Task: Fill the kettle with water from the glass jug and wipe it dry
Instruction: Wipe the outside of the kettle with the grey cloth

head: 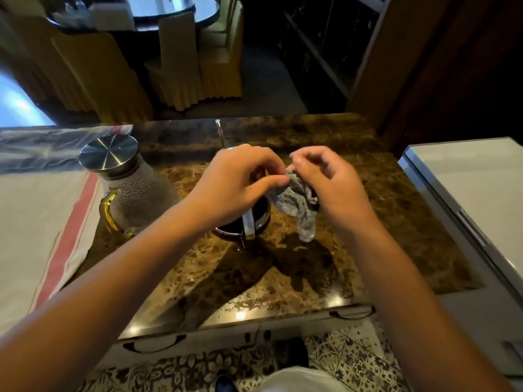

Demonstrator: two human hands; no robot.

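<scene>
Both hands up over the brown marble counter (353, 222), working 1 small grey cloth (297, 199) between them. Left hand (235, 182) has thumb and forefinger pinched on the cloth's upper left edge, other fingers curled in. Right hand (331, 179) grips the bunched upper right part of the cloth, fingers curled down around it; a loose tail of the cloth hangs below, off the counter surface.

Kettle (249, 222) sits on the counter directly under the left hand, mostly hidden by it (dark glass body, metal band and a shiny metal handle facing the camera are all that show). A thin clear spout or tube (219, 131) rises behind the hand; cannot tell how it joins the kettle. Cannot tell the water level inside.

Glass jug (135, 190) stands upright to the left of the kettle, near it but apart, at the counter's left edge. Round steel lid (109, 151) on, yellow-tinted handle (109, 213) toward the camera, glass fogged or textured.

Left of the jug, a white cloth with a red stripe (70, 230) covers the adjoining surface. A white appliance top (475, 176) sits at right. Beyond the counter, chairs in yellow covers (195, 69) around a round glass table (175, 7). Patterned tile floor (353, 360) below.
</scene>
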